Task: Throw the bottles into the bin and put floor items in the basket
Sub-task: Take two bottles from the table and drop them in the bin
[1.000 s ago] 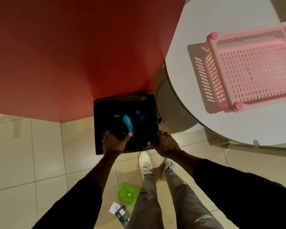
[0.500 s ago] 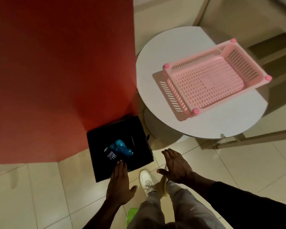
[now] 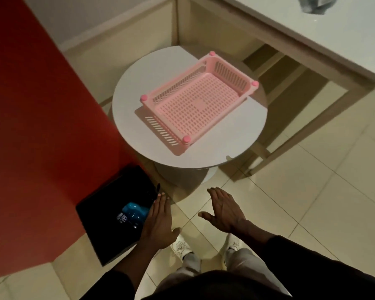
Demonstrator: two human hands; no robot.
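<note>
A blue bottle is seen inside the black bin at lower left; left hand and right hand are spread empty, so floor items for the pink basket are judged next.

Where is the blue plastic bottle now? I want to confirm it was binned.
The blue plastic bottle lies inside the black square bin at lower left, against the red wall, beside the left hand.

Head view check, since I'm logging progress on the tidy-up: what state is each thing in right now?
Bin: open-topped, on the floor against the red wall.
Blue bottle: lying inside the bin.
Pink basket: empty, upright on the round table.
Left hand: open, empty, by the bin's edge.
Right hand: open, empty, over the floor tiles.
</note>
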